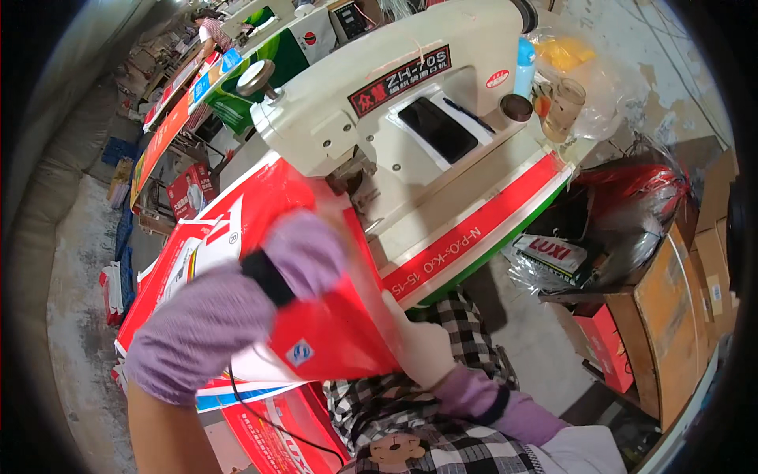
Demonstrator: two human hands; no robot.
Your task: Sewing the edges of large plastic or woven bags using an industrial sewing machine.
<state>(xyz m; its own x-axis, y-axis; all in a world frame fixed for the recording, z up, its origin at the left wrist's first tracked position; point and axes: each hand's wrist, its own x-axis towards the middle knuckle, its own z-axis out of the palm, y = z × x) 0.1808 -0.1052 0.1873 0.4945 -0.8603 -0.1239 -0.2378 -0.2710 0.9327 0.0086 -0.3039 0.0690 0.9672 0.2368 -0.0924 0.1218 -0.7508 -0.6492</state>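
Observation:
A red and white printed sack (pixel 332 332) lies across the bed of a cream industrial sewing machine (pixel 316 118) and hangs down over my lap. My left arm, in a purple sleeve with a black band, reaches across it. My left hand (pixel 335 225) is on the sack just before the machine's needle area, smeared by motion, its fingers hidden. At the sack's near right edge, my right hand (pixel 426 347) in a white glove grips the edge, fingertips partly hidden by it.
On the machine lie a black phone (pixel 438 129) and a pen (pixel 467 114). A glass jar (pixel 564 109) and a blue bottle (pixel 524 67) stand at its right end. Cardboard boxes (pixel 671 316) are at the right. More printed sacks (pixel 276 430) hang below. A person (pixel 212 33) works far left.

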